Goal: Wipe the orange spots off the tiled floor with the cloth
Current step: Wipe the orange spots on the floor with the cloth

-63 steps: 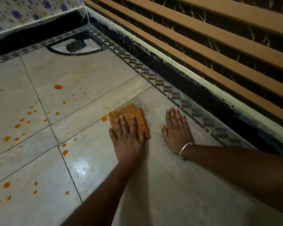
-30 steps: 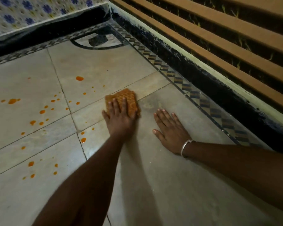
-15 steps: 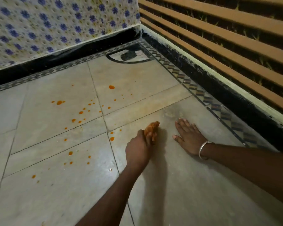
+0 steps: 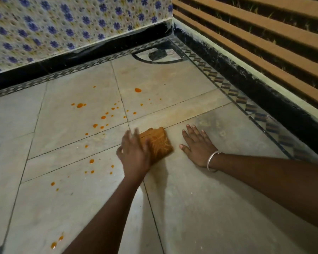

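Orange cloth [image 4: 159,143] sits under the flat left hand [image 4: 134,154] for wiping spots [image 4: 103,117]; the flat right hand [image 4: 198,146] braces on the floor [image 4: 209,198].

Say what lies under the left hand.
The orange cloth, flat on the tiled floor, its right part showing. The left hand hides the rest and any spots beneath.
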Demonstrator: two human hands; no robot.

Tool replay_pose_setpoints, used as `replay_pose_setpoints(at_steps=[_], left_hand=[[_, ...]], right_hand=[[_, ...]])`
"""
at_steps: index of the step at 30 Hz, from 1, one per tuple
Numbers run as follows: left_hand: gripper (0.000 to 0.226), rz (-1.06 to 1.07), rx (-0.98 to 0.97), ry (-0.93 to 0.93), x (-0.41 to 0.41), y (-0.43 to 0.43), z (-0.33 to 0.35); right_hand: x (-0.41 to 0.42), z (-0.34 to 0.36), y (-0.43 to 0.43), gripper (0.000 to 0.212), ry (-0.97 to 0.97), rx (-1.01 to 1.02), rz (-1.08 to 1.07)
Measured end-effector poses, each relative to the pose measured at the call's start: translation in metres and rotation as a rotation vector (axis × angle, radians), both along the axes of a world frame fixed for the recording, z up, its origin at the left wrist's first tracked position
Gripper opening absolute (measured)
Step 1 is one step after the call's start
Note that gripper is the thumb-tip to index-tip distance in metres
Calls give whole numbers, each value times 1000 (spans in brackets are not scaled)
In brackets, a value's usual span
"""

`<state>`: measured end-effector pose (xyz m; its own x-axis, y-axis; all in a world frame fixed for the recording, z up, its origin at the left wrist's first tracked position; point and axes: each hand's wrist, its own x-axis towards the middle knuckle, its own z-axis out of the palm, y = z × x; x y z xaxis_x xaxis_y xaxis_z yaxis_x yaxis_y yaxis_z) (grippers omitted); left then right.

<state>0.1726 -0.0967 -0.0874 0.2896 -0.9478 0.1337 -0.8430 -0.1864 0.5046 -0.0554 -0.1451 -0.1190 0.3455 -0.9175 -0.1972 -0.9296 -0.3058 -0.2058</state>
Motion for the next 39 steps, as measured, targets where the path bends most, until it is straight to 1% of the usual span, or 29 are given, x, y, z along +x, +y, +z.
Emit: replay_pose_setpoints(at_steps=[2,3,5,8,11,14,17,19,21,23,25,27,29,32,37,39], left_hand=[[68,-289,118,-200,-6,-5,-22],[70,-380,185,-279,-8,-11,-34],[71,-444,247,-353,-9,-26,-47],[67,-414,245,-356,-1,-57,-51],[67,-269,275,-331,19,-76,-51],[68,-133,259,-261,22,-56,-55],[67,20,243,-218,-4,-8,-56],[67,19,257,-211,-31,16,-54],[67,-37,274,-191,-49,17,-54],[67,-135,267,-209,-50,-4,-54],[68,-266,230,-292,-38,-31,-53],[68,-336,231,-331,-21,-57,-54],[68,-300,256,-317,-2,-75,-53],[69,-180,305,-271,14,-81,-50],[72,32,273,-180,-13,-28,-53],[72,13,263,-201,-33,-8,-56]], right_hand=[[11,-7,-2,73,8,-27,17],[16,-11,-3,76,11,-24,25],[23,-19,0,81,13,-39,34],[23,-30,4,77,16,-141,26],[23,-35,7,71,-1,-197,15],[23,-35,7,72,-8,-188,26],[22,-34,7,73,-19,-189,26],[22,-35,7,72,-19,-198,22],[22,-36,8,70,-12,-212,22],[22,-38,8,68,-2,-225,24],[22,-38,7,67,3,-235,24],[21,-39,7,67,-7,-235,28],[21,-37,7,67,-14,-228,31],[21,-35,8,69,-13,-212,45],[18,-36,7,68,-7,-215,47],[18,-37,8,67,2,-220,47]])
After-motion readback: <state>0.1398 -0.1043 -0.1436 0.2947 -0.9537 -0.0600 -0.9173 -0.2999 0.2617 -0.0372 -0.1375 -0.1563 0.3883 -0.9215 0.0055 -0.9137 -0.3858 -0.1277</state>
